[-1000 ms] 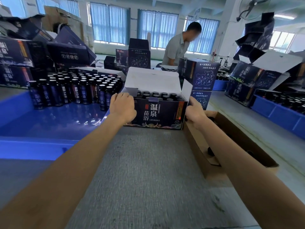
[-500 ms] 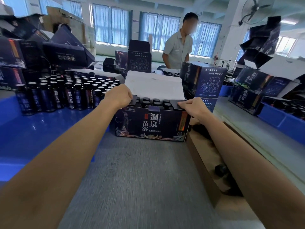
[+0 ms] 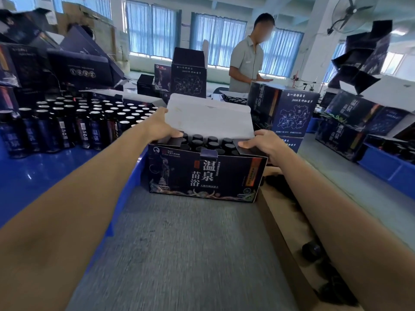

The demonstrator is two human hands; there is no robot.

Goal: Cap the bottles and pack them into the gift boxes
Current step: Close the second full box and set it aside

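A dark gift box (image 3: 202,176) with white characters stands on the grey mat in front of me. Its white lid flap (image 3: 208,120) is raised at the back. Several capped bottles (image 3: 208,142) fill it, black caps showing. My left hand (image 3: 160,127) lies over the box's left top corner, fingers pressing the left side flap down onto the caps. My right hand (image 3: 261,143) presses the right side flap inward with straight fingers, thumb over the box's right edge.
Many dark bottles (image 3: 85,122) stand on the blue tray (image 3: 33,176) to the left. A brown carton (image 3: 292,243) with loose black caps lies on the right. Stacked gift boxes (image 3: 285,111) stand behind, more at far right. A person (image 3: 247,61) stands at the back.
Both hands rose from the box's sides to its top and folded the two side flaps inward over the bottles. The box has come nearer to me.
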